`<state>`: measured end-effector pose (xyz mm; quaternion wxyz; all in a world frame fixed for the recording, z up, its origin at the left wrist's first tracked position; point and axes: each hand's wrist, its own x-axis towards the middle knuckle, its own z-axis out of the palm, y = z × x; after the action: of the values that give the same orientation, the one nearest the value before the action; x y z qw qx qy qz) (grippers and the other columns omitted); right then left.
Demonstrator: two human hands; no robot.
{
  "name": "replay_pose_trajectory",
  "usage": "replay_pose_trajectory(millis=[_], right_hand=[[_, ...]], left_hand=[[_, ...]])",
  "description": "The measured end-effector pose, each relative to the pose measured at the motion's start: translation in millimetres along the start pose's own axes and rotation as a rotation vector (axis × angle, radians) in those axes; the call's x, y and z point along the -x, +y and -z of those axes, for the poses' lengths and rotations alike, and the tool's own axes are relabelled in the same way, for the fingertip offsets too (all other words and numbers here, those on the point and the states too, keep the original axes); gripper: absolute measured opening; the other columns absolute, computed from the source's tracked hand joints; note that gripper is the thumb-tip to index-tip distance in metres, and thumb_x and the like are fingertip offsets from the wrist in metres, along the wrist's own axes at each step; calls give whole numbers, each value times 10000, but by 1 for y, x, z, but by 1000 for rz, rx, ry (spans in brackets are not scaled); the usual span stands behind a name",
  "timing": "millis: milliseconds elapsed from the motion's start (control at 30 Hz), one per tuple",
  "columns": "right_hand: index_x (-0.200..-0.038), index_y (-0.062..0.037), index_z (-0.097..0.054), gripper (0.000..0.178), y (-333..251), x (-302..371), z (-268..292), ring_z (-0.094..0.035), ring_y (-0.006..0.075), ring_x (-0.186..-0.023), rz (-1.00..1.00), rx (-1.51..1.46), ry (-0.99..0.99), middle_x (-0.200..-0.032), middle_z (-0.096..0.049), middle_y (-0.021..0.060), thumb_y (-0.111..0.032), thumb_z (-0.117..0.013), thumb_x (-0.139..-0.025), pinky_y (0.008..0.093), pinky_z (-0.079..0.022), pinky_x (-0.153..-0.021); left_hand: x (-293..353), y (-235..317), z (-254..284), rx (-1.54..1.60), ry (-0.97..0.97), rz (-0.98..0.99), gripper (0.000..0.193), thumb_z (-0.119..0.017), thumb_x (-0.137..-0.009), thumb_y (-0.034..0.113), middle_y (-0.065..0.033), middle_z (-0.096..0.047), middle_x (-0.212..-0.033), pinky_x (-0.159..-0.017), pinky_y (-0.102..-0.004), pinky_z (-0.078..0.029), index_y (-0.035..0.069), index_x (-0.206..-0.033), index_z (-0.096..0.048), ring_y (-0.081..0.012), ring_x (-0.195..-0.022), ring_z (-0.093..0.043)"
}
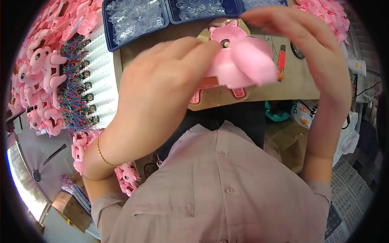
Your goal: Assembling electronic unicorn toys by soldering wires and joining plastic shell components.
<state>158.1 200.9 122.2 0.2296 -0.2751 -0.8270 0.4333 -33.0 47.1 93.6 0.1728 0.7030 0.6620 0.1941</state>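
My left hand (162, 77) has its fingers closed round the left side of a pink plastic toy-animal shell (253, 60), which is blurred by motion. Beneath it lies another pink shell piece (231, 32), ear-shaped points at its top, in a tan holder (206, 105). Two pink leg ends (239, 92) show at the holder's near side. A small round metal-and-dark part (225, 43) sits by my left fingertips. Raised to the upper right, my right hand (304, 38) has its fingers stretched out, smeared slightly, with nothing visible in them.
Dark blue trays (165, 14) of clear plastic parts line the far edge. At left stand white racks (106, 77) with coloured wires (73, 85) and piled pink toy shells (40, 73). A thin red tool (281, 62) lies on the tan worktop (291, 87).
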Motion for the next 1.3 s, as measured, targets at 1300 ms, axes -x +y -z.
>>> replay_pose_trajectory(millis=[1300], right_hand=[[-1193,26,-552,453,-7,-3,-72,-580,107,-864,-345,30,-390,-943,-622,55,-229,-659,-835,258,-465,-766]], left_hand=[[45,29,-93,-981,-57,-140,492,-538,-804,162,-235,-591,-1204,-558,-248,-381,64,-1286,-527,-131,-672,-498]])
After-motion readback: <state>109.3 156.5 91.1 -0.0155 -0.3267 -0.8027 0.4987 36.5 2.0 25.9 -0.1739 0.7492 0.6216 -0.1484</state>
